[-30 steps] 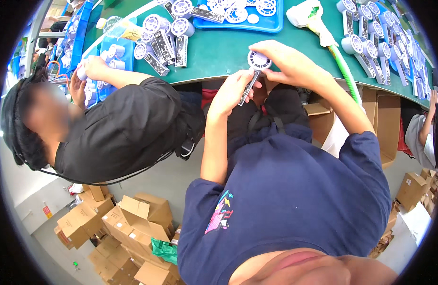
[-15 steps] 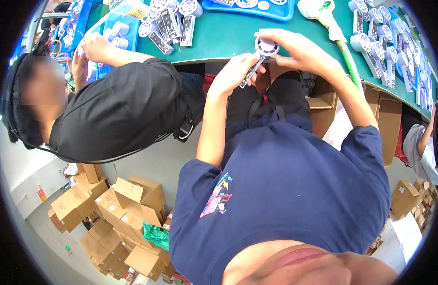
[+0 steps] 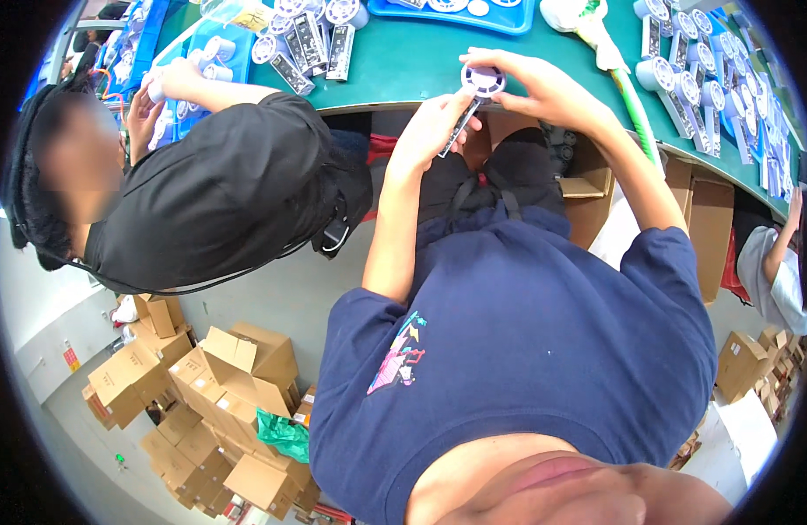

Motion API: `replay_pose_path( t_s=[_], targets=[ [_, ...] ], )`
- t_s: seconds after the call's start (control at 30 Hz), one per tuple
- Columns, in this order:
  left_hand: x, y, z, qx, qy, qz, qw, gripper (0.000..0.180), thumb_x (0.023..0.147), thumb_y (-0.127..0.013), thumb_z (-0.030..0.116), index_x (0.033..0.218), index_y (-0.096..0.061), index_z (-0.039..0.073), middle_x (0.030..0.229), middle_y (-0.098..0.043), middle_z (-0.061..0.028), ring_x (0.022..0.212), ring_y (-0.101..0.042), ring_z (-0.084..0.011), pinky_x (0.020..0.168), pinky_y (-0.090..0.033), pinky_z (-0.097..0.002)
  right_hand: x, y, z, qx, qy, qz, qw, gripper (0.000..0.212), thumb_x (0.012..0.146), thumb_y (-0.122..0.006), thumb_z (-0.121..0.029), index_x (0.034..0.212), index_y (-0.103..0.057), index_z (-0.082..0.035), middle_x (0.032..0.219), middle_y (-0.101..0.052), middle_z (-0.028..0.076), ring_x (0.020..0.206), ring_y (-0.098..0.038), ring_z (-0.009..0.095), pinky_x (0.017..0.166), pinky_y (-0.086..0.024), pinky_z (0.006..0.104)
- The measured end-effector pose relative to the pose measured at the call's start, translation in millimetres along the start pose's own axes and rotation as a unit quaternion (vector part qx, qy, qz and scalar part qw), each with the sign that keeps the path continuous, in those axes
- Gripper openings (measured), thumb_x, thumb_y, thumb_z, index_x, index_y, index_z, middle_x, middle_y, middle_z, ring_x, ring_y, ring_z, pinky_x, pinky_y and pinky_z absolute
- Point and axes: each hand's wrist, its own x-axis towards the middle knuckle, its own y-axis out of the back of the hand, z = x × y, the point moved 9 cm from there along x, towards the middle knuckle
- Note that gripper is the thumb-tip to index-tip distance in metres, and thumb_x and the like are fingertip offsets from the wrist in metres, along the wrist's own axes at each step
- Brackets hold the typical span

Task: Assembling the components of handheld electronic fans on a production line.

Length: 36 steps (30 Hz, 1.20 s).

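Over the near edge of the green table (image 3: 403,83), I hold a small lavender handheld fan (image 3: 483,80) with a round slotted head and a narrow handle. A dark strip with pale marks shows along the handle. My left hand (image 3: 431,129) is wrapped round the handle, its thumb up by the base of the head. My right hand (image 3: 543,86) curls round the head from the right, fingers at its far rim and thumb at its lower side. The palm sides of both hands are hidden.
Similar fan bodies (image 3: 304,45) lie to the left, more (image 3: 684,87) to the right. A blue tray (image 3: 508,24) holds round white parts. A green-and-white wrapped tool (image 3: 627,83) lies right of my hands. A co-worker in black (image 3: 220,192) sits close left. Cardboard boxes (image 3: 246,359) stand behind.
The fan and both hands have shifted very slightly, and my left thumb sits closer to the fan's head. Both hands keep their hold. The whole view has moved a little.
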Motion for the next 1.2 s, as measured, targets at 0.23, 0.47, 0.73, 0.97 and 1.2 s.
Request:
replay_pose_path(
  t_s=[0.23, 0.47, 0.73, 0.97, 1.2],
  targets=[
    [2, 6, -6, -0.008, -0.014, 0.023, 1.0, 0.043, 0.1, -0.052, 0.044, 0.095, -0.064, 0.004, 0.072, -0.064, -0.0021, 0.051, -0.053, -0.0051, 0.043, -0.042, -0.0199, 1, 6, 1, 0.019, 0.004, 0.021, 1.0, 0.06, 0.087, -0.065, -0.009, 0.143, -0.044, -0.008, 0.144, -0.051, 0.013, 0.134, -0.047, 0.029, 0.114, -0.035, 0.0383],
    [5, -8, -5, -0.012, -0.023, 0.03, 0.999, 0.043, 0.1, -0.053, 0.044, 0.092, -0.062, 0.003, 0.071, -0.063, -0.002, 0.053, -0.053, -0.0063, 0.044, -0.045, -0.0226, -79, 104, 94, -0.347, -0.223, 0.369, 0.833, 0.05, 0.085, -0.069, -0.023, 0.128, -0.056, 0.0, 0.12, -0.058, 0.024, 0.106, -0.057, 0.04, 0.097, -0.044, 0.0457],
    [-1, -19, -25, -0.098, -0.013, 0.036, 0.994, 0.046, 0.099, -0.053, 0.049, 0.096, -0.063, 0.004, 0.073, -0.063, -0.0017, 0.053, -0.053, -0.0064, 0.044, -0.045, -0.0221, -80, 99, 124, -0.339, -0.297, 0.354, 0.82, 0.053, 0.086, -0.063, -0.042, 0.13, -0.052, -0.014, 0.101, -0.06, 0.021, 0.087, -0.064, 0.038, 0.072, -0.054, 0.0499],
    [13, -47, -11, -0.081, -0.03, 0.04, 0.995, 0.048, 0.1, -0.049, 0.049, 0.093, -0.061, 0.003, 0.069, -0.06, -0.0012, 0.05, -0.051, -0.0067, 0.042, -0.041, -0.0215, -84, 115, 49, -0.051, -0.279, 0.378, 0.881, 0.049, 0.094, -0.064, -0.039, 0.123, -0.053, 0.0, 0.084, -0.065, 0.011, 0.076, -0.062, 0.02, 0.072, -0.051, 0.0342],
    [17, -53, -2, -0.038, -0.027, 0.08, 0.996, 0.059, 0.096, -0.053, 0.056, 0.086, -0.058, -0.002, 0.066, -0.058, -0.0044, 0.049, -0.05, -0.0082, 0.045, -0.042, -0.0241, -104, 63, 9, 0.026, -0.264, 0.302, 0.916, 0.035, 0.096, -0.065, -0.032, 0.103, -0.06, 0.001, 0.072, -0.055, -0.001, 0.062, -0.049, 0.007, 0.056, -0.04, 0.0244]
  ],
)
